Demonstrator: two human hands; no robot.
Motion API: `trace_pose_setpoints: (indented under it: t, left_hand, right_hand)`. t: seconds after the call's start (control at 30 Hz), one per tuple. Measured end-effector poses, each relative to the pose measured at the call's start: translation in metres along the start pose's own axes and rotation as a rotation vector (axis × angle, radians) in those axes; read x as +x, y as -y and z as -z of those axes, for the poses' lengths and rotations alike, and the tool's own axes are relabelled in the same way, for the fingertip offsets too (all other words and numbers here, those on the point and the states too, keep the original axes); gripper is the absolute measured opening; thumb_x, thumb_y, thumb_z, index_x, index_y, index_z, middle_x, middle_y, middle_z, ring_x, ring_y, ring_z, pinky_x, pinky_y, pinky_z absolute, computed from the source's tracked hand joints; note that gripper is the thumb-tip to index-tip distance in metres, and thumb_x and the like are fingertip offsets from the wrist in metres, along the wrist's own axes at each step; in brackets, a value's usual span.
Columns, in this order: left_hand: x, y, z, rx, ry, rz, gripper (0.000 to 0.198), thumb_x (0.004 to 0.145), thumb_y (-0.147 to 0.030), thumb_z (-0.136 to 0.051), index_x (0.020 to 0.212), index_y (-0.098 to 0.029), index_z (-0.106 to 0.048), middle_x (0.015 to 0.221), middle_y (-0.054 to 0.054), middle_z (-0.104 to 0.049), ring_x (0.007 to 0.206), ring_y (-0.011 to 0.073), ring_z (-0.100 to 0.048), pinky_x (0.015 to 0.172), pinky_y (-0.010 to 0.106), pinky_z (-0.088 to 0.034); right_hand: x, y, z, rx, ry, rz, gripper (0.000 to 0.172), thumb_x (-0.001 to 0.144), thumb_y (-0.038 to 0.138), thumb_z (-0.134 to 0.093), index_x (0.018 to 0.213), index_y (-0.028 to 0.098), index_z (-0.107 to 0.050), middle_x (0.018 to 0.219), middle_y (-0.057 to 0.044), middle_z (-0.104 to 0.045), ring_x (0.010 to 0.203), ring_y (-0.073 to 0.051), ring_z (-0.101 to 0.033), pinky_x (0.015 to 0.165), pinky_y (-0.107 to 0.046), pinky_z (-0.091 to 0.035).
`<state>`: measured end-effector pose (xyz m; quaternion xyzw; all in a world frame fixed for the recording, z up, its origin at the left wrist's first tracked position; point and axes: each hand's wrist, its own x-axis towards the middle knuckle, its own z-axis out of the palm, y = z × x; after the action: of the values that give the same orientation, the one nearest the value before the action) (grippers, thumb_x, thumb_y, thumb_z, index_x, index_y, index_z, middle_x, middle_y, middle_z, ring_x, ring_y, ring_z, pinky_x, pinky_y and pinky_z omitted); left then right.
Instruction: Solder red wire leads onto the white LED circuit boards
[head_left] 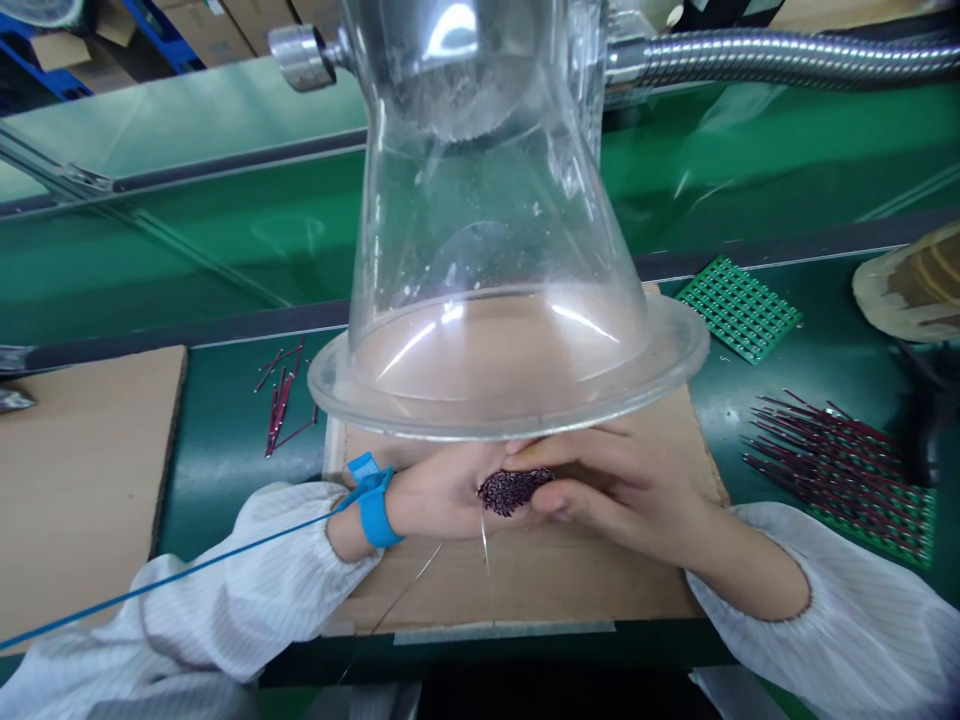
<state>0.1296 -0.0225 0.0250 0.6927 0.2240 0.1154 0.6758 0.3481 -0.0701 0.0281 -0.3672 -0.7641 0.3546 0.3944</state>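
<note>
"Head view: what have we got?"

"Our left grip (442, 492) and right grip (615, 490) clench a dark-red bundle of thin rods (515, 491) together, over cardboard (525, 590) on the green counter (225, 470), beneath a clear hood (495, 220)."

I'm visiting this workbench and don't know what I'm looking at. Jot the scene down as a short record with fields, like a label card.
Left hand: touching the bundle, blue wrist strap on its wrist
Right hand: fingers closed on the bundle
Held item: dark red bundle of thin pins
Overhead: clear bell-shaped plastic hood
Underneath: brown cardboard sheet
Far right: loose long dark red pins, square green perforated board
</note>
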Motion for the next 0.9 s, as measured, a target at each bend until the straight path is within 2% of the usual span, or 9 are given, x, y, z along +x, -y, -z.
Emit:
trace_pose_setpoints:
  t: [0.13,0.2,0.3,0.4,0.5,0.57,0.73,0.9]
  left_hand:
    - [-0.003,-0.005,0.003,-0.019,0.001,0.055,0.033,0.107,-0.042,-0.075,0.084,-0.020,-0.067,0.072,-0.003,-0.067,0.065,0.0124,-0.061,0.066,0.026,-0.051]
    - [-0.004,-0.005,0.004,-0.015,-0.002,0.056,0.036,0.107,-0.042,-0.076,0.081,-0.020,-0.064,0.072,-0.003,-0.067,0.064,0.0117,-0.059,0.063,0.025,-0.050]
    - [-0.003,-0.004,0.003,-0.009,-0.001,0.030,0.031,0.107,-0.040,-0.076,0.085,-0.020,-0.065,0.074,-0.003,-0.066,0.063,0.0113,-0.058,0.061,0.024,-0.049]
    - [-0.001,-0.005,0.000,0.002,0.000,0.002,0.031,0.108,-0.041,-0.071,0.086,-0.021,-0.061,0.070,-0.005,-0.058,0.063,0.0112,-0.053,0.062,0.024,-0.049]
    - [0.001,-0.003,-0.002,0.044,-0.006,-0.038,0.036,0.108,-0.042,-0.068,0.082,-0.022,-0.052,0.073,-0.005,-0.054,0.070,0.0131,-0.055,0.071,0.027,-0.054]
    - [0.001,0.001,-0.003,0.072,-0.005,-0.072,0.034,0.109,-0.039,-0.067,0.083,-0.022,-0.052,0.075,-0.005,-0.055,0.076,0.0143,-0.059,0.075,0.027,-0.055]
    - [-0.003,0.012,-0.004,0.125,-0.013,-0.122,0.023,0.109,-0.029,-0.066,0.089,-0.021,-0.059,0.080,-0.003,-0.061,0.077,0.0135,-0.062,0.073,0.026,-0.055]
    - [-0.003,0.007,-0.005,0.056,-0.030,-0.110,0.033,0.110,-0.037,-0.069,0.084,-0.020,-0.058,0.079,-0.003,-0.064,0.071,0.0118,-0.060,0.068,0.024,-0.053]
  right_hand:
    - [0.003,-0.001,0.006,0.096,-0.160,-0.081,0.032,0.120,0.046,-0.054,0.107,0.028,-0.078,0.105,-0.004,-0.082,0.097,-0.021,-0.080,0.089,-0.036,-0.068]
    - [0.003,-0.002,0.006,0.127,-0.178,-0.162,0.033,0.119,0.049,-0.056,0.102,0.028,-0.074,0.095,-0.002,-0.079,0.088,-0.020,-0.077,0.082,-0.033,-0.066]
    - [0.001,-0.001,0.005,0.268,-0.086,-0.298,0.033,0.116,0.056,-0.060,0.103,0.028,-0.072,0.090,-0.001,-0.075,0.081,-0.019,-0.072,0.076,-0.031,-0.063]
    - [0.000,0.003,0.002,0.455,0.044,-0.418,0.036,0.111,0.061,-0.068,0.102,0.026,-0.070,0.087,0.000,-0.068,0.079,-0.018,-0.065,0.072,-0.029,-0.059]
    - [0.003,0.006,0.002,0.547,0.117,-0.475,0.036,0.105,0.057,-0.078,0.095,0.024,-0.068,0.084,0.002,-0.058,0.076,-0.015,-0.056,0.068,-0.025,-0.051]
    - [0.005,0.006,0.004,0.592,0.146,-0.484,0.037,0.102,0.054,-0.083,0.092,0.023,-0.066,0.084,0.004,-0.053,0.076,-0.013,-0.051,0.067,-0.024,-0.048]
    - [0.004,-0.001,0.006,0.700,0.232,-0.512,0.035,0.103,0.055,-0.081,0.100,0.022,-0.068,0.089,0.003,-0.053,0.080,-0.014,-0.053,0.070,-0.025,-0.047]
    - [0.002,-0.005,0.007,0.832,0.255,-0.576,0.039,0.105,0.059,-0.080,0.117,0.024,-0.066,0.097,0.001,-0.064,0.086,-0.015,-0.062,0.078,-0.028,-0.054]
